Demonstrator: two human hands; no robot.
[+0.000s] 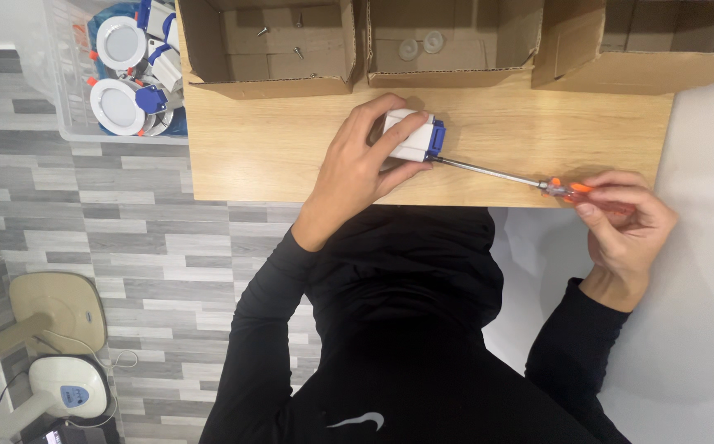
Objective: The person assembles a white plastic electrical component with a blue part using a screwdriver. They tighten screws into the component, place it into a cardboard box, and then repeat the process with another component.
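Grey plank flooring shows to one side of the wooden bench [275,156], along whose far edge stand open cardboard boxes [266,49] holding a few screws and small discs, with a clear bin of round white lamp fittings [118,74] beside them. On the bench, near its middle, the left hand [357,164] has its grip clenched over a small white box with a blue end [414,136], pinning it flat to the wood. The right hand [624,218] pinches the orange handle of a long screwdriver [497,173]. Its long axis runs nearly level across the bench, tip pointing toward the box's blue end and seated there, handle out past the bench's right edge. With so long a shaft held only at the handle, the tip could well skid off the blue end toward the left hand's fingers, or the box could twist under a loose hold.
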